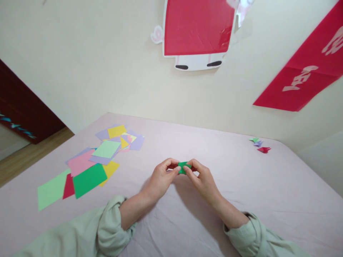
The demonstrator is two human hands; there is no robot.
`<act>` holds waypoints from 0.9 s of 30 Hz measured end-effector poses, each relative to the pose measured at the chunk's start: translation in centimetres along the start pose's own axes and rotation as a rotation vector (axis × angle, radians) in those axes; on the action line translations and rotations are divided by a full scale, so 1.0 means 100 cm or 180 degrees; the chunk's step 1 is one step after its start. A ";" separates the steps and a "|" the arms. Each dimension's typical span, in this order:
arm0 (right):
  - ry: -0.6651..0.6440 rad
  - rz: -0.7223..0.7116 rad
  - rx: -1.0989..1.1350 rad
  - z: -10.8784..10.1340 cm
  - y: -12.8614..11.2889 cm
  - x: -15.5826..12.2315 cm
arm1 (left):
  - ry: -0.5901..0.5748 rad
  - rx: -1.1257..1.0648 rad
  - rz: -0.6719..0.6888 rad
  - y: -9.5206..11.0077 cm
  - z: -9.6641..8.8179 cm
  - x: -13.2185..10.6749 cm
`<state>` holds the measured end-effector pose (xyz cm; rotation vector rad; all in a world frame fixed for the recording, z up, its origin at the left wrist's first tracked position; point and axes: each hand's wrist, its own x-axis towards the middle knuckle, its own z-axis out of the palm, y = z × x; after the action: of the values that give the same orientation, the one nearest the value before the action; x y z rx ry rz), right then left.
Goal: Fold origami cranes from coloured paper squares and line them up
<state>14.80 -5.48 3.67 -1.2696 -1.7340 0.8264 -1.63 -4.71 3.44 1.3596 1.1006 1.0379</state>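
From where I stand, both hands have met over the near middle of the table [209,142], which wears a pale pinkish cloth. Between them is a small piece of green paper [183,164], held just above the cloth as far as I can judge. The left hand [160,179] pinches its left end between thumb and fingers; the right hand [205,179] does the same at the right end. Each grip is narrow, closed on the paper, and the fingertips hide part of it, so I can't make out its folds. The pale green sleeves [114,226] are rolled up the forearms.

Off to the person's left lies a loose spread of paper sheets, overlapping: a dark green sheet [90,180] nearest the left arm, a pink sheet [81,162] beside it, a light green sheet [52,189] at the outer edge, more in yellow and purple behind. Well apart, near the far right corner, three little folded shapes sit close together: a red one [264,150], a purple one [258,144] and a green one [254,140].
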 end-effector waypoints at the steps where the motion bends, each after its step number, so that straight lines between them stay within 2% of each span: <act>1: -0.0001 -0.0001 0.0000 0.000 0.000 0.000 | 0.0014 0.0030 0.0005 0.001 0.000 0.000; 20: -0.0022 -0.0030 0.0006 0.001 -0.004 -0.002 | 0.0177 0.0022 0.0100 0.007 0.001 -0.001; 25: 0.0278 0.0028 0.0452 0.003 0.000 -0.003 | 0.0287 0.0059 0.0185 0.006 -0.001 0.000; 27: 0.0259 0.0105 0.0689 0.003 0.001 -0.002 | 0.0284 0.0072 0.0227 0.006 -0.002 0.000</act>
<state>14.62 -5.63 3.44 -1.1722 -1.5185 0.9413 -1.75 -4.66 4.04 1.3904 1.1391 1.1506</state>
